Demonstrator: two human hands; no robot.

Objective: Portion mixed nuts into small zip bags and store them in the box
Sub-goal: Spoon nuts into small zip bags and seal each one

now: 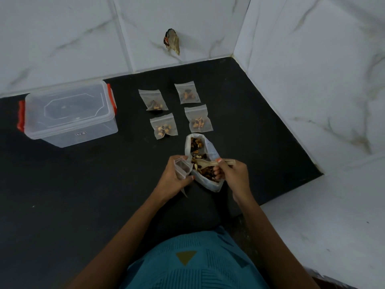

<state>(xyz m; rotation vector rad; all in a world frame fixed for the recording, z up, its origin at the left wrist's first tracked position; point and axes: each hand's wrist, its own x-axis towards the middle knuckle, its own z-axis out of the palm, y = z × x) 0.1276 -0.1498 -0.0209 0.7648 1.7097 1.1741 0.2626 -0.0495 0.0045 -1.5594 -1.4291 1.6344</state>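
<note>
Left of four filled bags [163, 126] stands one box [69, 114], seemingly lidded.

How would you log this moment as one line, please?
left hand: holds empty zip bag | right hand: wooden spoon in nut bag

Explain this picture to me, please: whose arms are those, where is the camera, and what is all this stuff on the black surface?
No machine here: these are a person's bare arms, filmed by a wide-angle camera worn on their head, looking down. The left hand holds a small empty zip bag. The right hand grips a pale spoon dipped into a big open bag of mixed nuts. On the black counter lie four small bags, already filled with nuts. To the left stands a clear box with red clips, where the portions will go.
</note>
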